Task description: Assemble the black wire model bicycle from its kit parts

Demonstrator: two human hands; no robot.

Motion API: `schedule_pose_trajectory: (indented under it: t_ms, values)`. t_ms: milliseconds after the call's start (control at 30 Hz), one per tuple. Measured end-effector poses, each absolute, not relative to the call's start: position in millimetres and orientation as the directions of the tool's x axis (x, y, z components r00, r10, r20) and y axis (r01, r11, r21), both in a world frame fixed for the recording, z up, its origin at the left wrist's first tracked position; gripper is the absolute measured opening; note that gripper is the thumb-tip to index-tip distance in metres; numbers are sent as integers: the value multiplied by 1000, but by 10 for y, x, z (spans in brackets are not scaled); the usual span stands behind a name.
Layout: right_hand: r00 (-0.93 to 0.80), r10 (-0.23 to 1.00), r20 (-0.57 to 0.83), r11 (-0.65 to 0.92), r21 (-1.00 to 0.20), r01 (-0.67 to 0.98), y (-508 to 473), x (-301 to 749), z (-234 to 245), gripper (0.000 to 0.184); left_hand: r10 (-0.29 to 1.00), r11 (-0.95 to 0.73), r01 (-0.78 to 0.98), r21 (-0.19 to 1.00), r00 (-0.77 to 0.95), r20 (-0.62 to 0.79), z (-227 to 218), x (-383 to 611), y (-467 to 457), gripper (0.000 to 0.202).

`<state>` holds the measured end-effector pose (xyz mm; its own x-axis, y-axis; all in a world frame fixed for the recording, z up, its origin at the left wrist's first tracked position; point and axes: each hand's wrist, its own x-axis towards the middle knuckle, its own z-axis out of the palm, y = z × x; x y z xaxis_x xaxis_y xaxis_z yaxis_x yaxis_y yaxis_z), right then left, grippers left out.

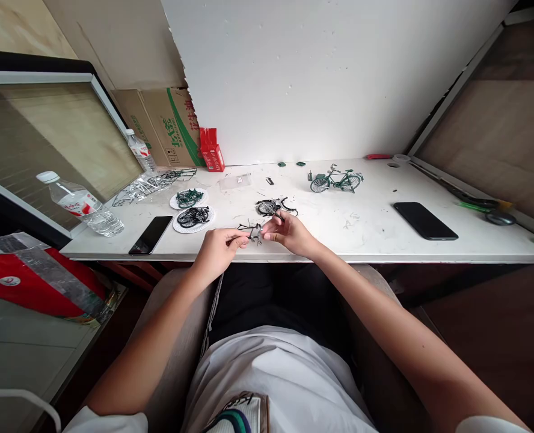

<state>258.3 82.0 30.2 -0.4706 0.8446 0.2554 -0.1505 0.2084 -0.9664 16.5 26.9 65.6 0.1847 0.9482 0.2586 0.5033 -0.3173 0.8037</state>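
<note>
Between our two hands, over the near part of the table, is a small dark frame, thin-barred and spindly. We judge it very light and stiff, like hard plastic, yet fragile: its slim rods could snap if bent, and the smooth bars may roll under a fingertip. Our left hand pinches one end between thumb and finger. Our right hand is curled narrow at the other end; we cannot tell whether it grips the frame or only comes close. Holding near the thicker joints, pressing lightly, seems safest to us. Just beyond our fingers lie black parts. To their left, a near plate bears black pieces and a far plate green ones. Farther back, to the right, stands a green bicycle.
</note>
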Motion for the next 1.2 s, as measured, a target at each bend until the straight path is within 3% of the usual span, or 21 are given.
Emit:
schedule_pose_trajectory:
  t_ms: [167, 333, 467, 533, 633, 700, 800, 933, 1200]
  values:
    - [-163, 919, 359, 381, -916, 128, 815, 2689, 266, 44, 886, -427, 647, 632, 158, 436, 346, 60, 464, 23]
    - [-38, 904, 425, 424, -884, 196, 575, 2740, 304, 33, 857, -422, 733, 534, 129, 500, 107, -28, 535, 30]
    - [88, 928, 361, 321, -899, 298, 189, 2844, 158, 27, 812, -359, 819, 447, 38, 583, 51, -147, 216, 37]
    - [221, 927, 303, 226, -922, 316, -53, 2904, -13, 30, 785, -356, 806, 473, -17, 620, -48, -178, -111, 37]
    - [356, 889, 288, 144, -914, 380, -390, 2911, -298, 30, 814, -454, 694, 558, 68, 578, -328, -93, -647, 42]
    - [307, 912, 273, 133, -903, 408, -543, 2840, -438, 30, 820, -529, 622, 577, 201, 536, -524, 51, -904, 45]
    - [32, 969, 246, 208, -876, 435, -654, 2686, -521, 25, 819, -570, 580, 582, 342, 461, -670, 266, -1036, 35]
    - [-293, 935, 201, 324, -822, 469, -695, 2597, -511, 20, 842, -540, 590, 600, 381, 382, -596, 318, -954, 22]
    - [-241, 884, 401, 467, -727, 503, -643, 2668, -570, 19, 768, -628, 564, 536, 340, 543, -495, 115, -778, 17]
